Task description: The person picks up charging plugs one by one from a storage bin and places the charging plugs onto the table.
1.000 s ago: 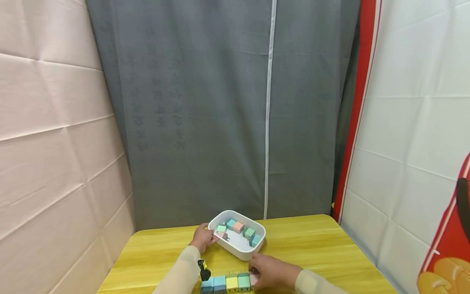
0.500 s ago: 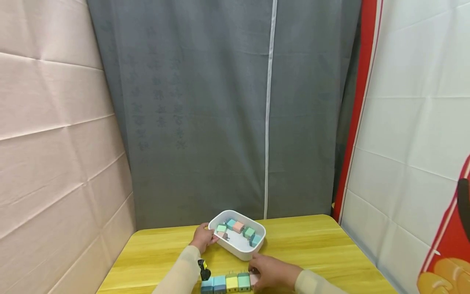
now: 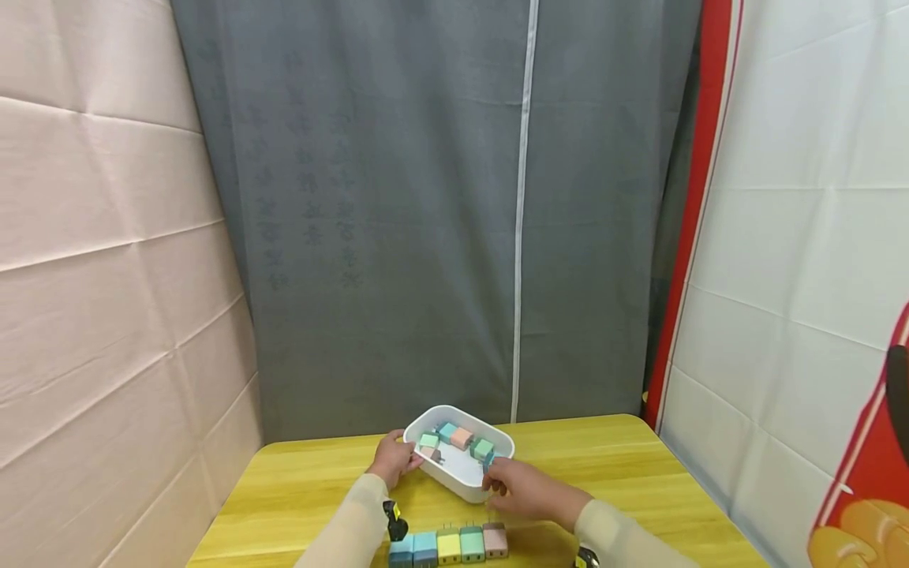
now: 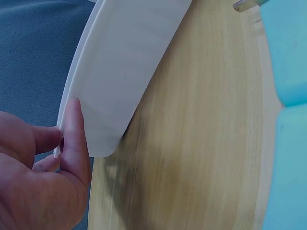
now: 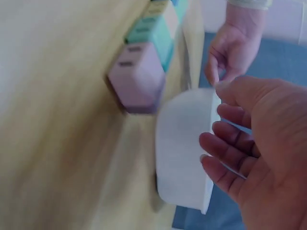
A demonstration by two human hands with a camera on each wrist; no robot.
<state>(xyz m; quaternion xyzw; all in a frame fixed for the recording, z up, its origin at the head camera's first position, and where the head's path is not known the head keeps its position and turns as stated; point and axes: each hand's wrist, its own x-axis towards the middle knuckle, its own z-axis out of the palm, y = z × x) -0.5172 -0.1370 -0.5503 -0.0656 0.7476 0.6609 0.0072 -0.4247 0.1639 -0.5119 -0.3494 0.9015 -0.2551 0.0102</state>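
A white bin (image 3: 463, 487) holds several pastel plug chargers, among them a peach one (image 3: 461, 439) and a green one (image 3: 482, 449). At its left end my left hand (image 3: 393, 460) pinches the rim between thumb and fingers, as the left wrist view also shows. My right hand (image 3: 531, 492) is over the near right corner, its fingers loosely bent and holding nothing; whether they touch the rim I cannot tell. It partly covers a blue charger (image 3: 495, 457) in the bin. Below it, a pink charger (image 5: 136, 79) ends a row beside a green charger (image 3: 472, 544).
The row continues left with a yellow charger (image 3: 449, 547) and two blue ones, prongs pointing away from me. All stand on a yellow wood-grain table (image 3: 604, 473). A grey curtain (image 3: 383, 237) hangs behind it, with pale cloth walls on both sides.
My right hand has let go of the pink charger at the row's right end and moved up to the bin's near right corner. The left hand and the bin stay put.
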